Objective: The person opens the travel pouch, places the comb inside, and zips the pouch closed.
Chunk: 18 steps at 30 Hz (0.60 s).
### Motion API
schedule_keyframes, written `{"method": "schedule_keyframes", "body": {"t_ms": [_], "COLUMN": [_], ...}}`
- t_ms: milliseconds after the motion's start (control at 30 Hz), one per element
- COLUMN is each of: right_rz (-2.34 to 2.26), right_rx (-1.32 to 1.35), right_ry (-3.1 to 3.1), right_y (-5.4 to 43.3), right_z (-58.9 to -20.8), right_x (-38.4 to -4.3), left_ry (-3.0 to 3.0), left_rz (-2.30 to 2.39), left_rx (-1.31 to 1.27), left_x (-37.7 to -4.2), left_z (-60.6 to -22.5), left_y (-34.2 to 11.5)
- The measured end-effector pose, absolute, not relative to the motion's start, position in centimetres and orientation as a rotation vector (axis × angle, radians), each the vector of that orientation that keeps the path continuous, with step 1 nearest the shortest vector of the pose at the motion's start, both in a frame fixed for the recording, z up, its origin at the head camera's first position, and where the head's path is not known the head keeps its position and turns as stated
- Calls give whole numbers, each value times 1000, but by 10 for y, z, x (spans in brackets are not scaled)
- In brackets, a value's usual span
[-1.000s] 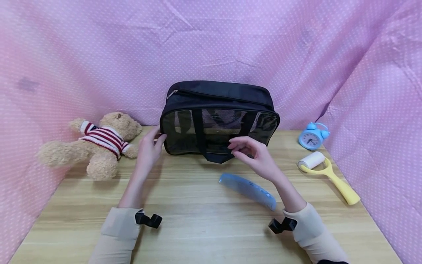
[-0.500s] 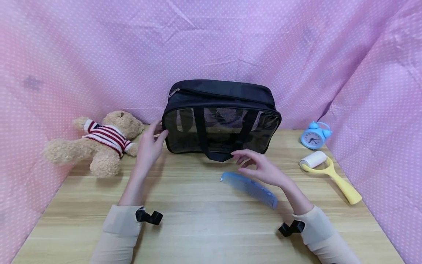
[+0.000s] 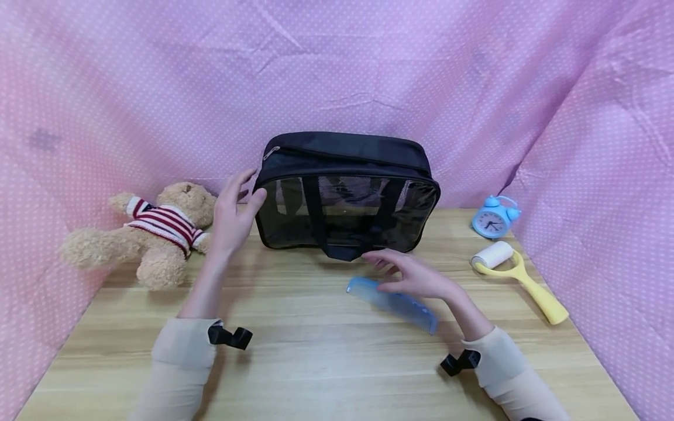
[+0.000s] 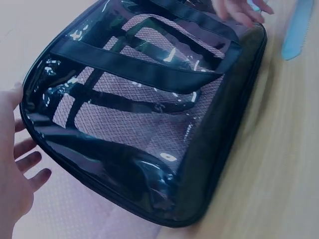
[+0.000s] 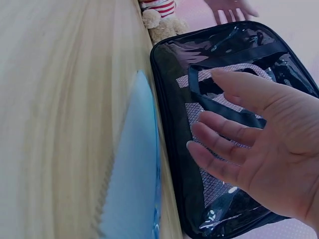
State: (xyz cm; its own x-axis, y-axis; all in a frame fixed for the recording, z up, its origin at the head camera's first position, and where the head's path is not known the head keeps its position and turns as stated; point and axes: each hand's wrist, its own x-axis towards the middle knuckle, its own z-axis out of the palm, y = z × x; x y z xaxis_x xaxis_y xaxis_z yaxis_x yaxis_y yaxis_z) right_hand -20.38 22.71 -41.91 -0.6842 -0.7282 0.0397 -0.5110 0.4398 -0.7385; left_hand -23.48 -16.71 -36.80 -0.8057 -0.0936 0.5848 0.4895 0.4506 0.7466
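Note:
A black bag (image 3: 344,146) with a see-through front and black strap handles stands upright at the back of the table. My left hand (image 3: 231,219) is at its left end, fingers loosely spread with the thumb near the front edge; in the left wrist view the fingers (image 4: 25,154) lie along that edge and grip nothing. My right hand (image 3: 416,276) hovers above a blue translucent comb (image 3: 392,304), just below the bag's hanging handle (image 3: 342,252). Its fingers are loosely bent and hold nothing. The right wrist view shows the comb (image 5: 132,164) lying apart from the hand.
A teddy bear (image 3: 163,225) in a striped sweater lies at the left. On the right are a light-blue alarm clock (image 3: 492,222) and a lint roller (image 3: 537,289) with a yellow handle. Pink dotted cloth (image 3: 337,64) hangs behind and at both sides of the wooden table (image 3: 310,356).
My right hand has come down from the bag's front toward the comb. The left hand has risen a little along the bag's left end. The view has shifted slightly.

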Motion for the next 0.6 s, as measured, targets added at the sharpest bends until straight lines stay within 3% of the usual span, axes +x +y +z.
{"method": "schedule_keyframes", "body": {"t_ms": [600], "right_rz": [-910], "right_rx": [-1093], "right_ry": [2436], "right_y": [246], "right_z": [-434], "right_x": [-194], "left_ry": [-2310], "left_rz": [-1213], "left_rx": [-626], "left_x": [-277], "left_z": [-296], "left_y": [-154]}}
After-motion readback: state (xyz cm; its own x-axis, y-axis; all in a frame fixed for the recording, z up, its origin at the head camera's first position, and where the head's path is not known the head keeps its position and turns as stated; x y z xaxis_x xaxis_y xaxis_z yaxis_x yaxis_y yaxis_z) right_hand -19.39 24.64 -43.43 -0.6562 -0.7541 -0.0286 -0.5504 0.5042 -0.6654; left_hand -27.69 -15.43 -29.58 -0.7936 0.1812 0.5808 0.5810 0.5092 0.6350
